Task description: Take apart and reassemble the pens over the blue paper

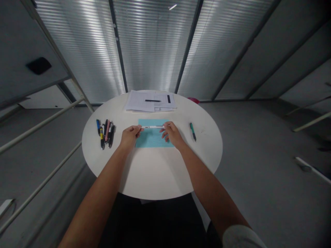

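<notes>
Above one blue sheet point(154, 140): left hand point(130, 135), right hand point(172, 134) pinching one white pen point(153, 127).

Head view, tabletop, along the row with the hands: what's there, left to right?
Pen cluster → left hand → white pen → right hand → green pen.

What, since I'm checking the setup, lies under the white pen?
Under the white pen, held between left hand and right hand, a blue sheet shows on the table. The hands and pen cover parts of it; anything there is hidden.
</notes>
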Tool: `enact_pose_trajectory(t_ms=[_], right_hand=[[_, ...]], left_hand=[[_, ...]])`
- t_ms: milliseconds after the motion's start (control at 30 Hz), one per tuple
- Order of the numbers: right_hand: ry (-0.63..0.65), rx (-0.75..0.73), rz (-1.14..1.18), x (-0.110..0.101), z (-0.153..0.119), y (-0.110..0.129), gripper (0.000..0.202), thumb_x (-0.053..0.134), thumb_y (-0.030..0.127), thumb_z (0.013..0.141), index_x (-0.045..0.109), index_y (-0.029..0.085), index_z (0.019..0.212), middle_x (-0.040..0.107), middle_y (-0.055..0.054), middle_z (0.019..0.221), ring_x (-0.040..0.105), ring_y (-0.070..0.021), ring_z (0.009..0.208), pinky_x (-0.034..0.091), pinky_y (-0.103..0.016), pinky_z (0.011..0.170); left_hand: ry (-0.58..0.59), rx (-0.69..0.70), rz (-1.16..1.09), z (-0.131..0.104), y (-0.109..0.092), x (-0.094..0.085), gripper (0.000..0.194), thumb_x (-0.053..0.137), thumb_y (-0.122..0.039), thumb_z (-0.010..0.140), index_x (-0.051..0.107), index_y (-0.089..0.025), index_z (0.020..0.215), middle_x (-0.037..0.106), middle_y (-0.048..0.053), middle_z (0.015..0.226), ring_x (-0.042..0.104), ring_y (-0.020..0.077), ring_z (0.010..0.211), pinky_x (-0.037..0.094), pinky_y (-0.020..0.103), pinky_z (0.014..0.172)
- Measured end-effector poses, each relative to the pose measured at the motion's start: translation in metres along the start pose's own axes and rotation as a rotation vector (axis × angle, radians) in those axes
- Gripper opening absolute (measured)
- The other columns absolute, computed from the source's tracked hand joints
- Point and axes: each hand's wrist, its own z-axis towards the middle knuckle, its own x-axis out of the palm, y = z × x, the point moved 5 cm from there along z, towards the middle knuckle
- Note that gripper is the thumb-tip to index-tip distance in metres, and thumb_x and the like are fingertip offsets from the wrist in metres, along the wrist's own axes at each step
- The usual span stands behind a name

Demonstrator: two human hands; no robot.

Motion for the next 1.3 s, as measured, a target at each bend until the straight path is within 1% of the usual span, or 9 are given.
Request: enact_pose_trajectory(t_ms=[100, 200, 267, 400, 567, 700, 1033, 1200, 1300], right_hand=[[0.001, -0.034, -0.057, -0.0015, 0.0025, -0.0007, 0.035, 0.063, 0.052, 0.075, 0.047, 0.022, 0.085, 0.06, 0.003, 0.071, 0.05, -0.0071, 0.046, 0.036, -0.016, 0.033], [-0.018, -0.132, -0.002, -0.0043, 0.0031, 0.0028, 0.048, 0.077, 0.041, 0.06, 0.048, 0.025, 0.095, 0.063, 0.001, 0.097, 0.056, -0.0077, 0.057, 0.043, -0.017, 0.037], [0.005, -0.094, 0.016, -0.004, 0.0031, 0.0008, 0.048, 0.075, 0.043, 0.064, 0.049, 0.025, 0.1, 0.063, 0.0, 0.102, 0.059, -0.009, 0.059, 0.044, -0.018, 0.037], [0.044, 0.016, -0.056, -0.0017, 0.0019, -0.0034, 0.034, 0.063, 0.051, 0.075, 0.054, 0.02, 0.087, 0.062, 0.0, 0.075, 0.053, -0.0078, 0.048, 0.036, -0.017, 0.033], [0.015, -0.044, 0.009, -0.0011, -0.0005, 0.0025, 0.054, 0.075, 0.046, 0.062, 0.052, 0.025, 0.106, 0.064, -0.002, 0.101, 0.059, -0.0093, 0.058, 0.042, -0.018, 0.036], [0.067, 0.057, -0.022, 0.0015, 0.0001, -0.0041, 0.038, 0.059, 0.055, 0.076, 0.055, 0.019, 0.088, 0.064, -0.002, 0.076, 0.054, -0.0096, 0.048, 0.036, -0.019, 0.032], [-0.033, -0.043, 0.068, -0.0049, 0.0009, 0.0024, 0.02, 0.068, 0.025, 0.057, 0.051, 0.02, 0.065, 0.057, 0.004, 0.066, 0.053, -0.0085, 0.053, 0.044, -0.019, 0.043], [0.041, 0.052, 0.17, -0.0037, 0.0007, -0.0006, 0.034, 0.067, 0.044, 0.069, 0.056, 0.024, 0.094, 0.063, 0.002, 0.078, 0.062, -0.0123, 0.059, 0.047, -0.021, 0.043], [0.035, 0.116, 0.072, -0.0037, 0.002, -0.0059, 0.04, 0.059, 0.058, 0.076, 0.055, 0.02, 0.09, 0.061, 0.001, 0.065, 0.054, -0.0104, 0.045, 0.038, -0.019, 0.034]], left_hand=[[-0.007, 0.006, 0.008, 0.0004, -0.0004, -0.0007, 0.036, 0.082, -0.044, 0.062, 0.065, -0.012, 0.065, 0.066, 0.006, 0.069, 0.047, 0.0073, 0.055, 0.035, 0.023, 0.053], [-0.018, -0.009, -0.002, -0.0001, -0.0003, -0.0011, 0.037, 0.083, -0.044, 0.06, 0.064, -0.013, 0.065, 0.067, 0.005, 0.07, 0.047, 0.0071, 0.055, 0.036, 0.023, 0.054], [-0.007, -0.013, 0.004, -0.0006, -0.0005, -0.0003, 0.037, 0.083, -0.044, 0.06, 0.064, -0.013, 0.066, 0.067, 0.006, 0.07, 0.047, 0.0072, 0.055, 0.035, 0.023, 0.054], [-0.005, 0.001, 0.013, -0.0003, -0.0011, -0.0007, 0.037, 0.083, -0.044, 0.061, 0.063, -0.013, 0.063, 0.067, 0.006, 0.069, 0.047, 0.0074, 0.055, 0.034, 0.023, 0.052], [-0.01, 0.004, 0.013, -0.0003, -0.0024, -0.002, 0.036, 0.082, -0.043, 0.062, 0.063, -0.012, 0.064, 0.066, 0.006, 0.07, 0.047, 0.0071, 0.054, 0.035, 0.023, 0.052], [-0.025, -0.015, -0.016, -0.0025, -0.0054, -0.0017, 0.037, 0.084, -0.041, 0.06, 0.062, -0.012, 0.064, 0.066, 0.006, 0.07, 0.047, 0.0069, 0.054, 0.034, 0.023, 0.052], [0.002, -0.006, 0.01, -0.0013, -0.0008, 0.0008, 0.035, 0.083, -0.041, 0.061, 0.063, -0.012, 0.063, 0.065, 0.006, 0.067, 0.047, 0.0072, 0.054, 0.032, 0.023, 0.05], [-0.008, 0.007, -0.018, -0.0003, -0.0014, -0.0003, 0.034, 0.083, -0.04, 0.061, 0.063, -0.013, 0.063, 0.066, 0.005, 0.068, 0.046, 0.0069, 0.053, 0.032, 0.023, 0.05], [-0.018, 0.012, -0.018, -0.0009, -0.0041, -0.0016, 0.033, 0.083, -0.039, 0.061, 0.062, -0.013, 0.062, 0.065, 0.005, 0.068, 0.046, 0.0069, 0.053, 0.032, 0.023, 0.05]])
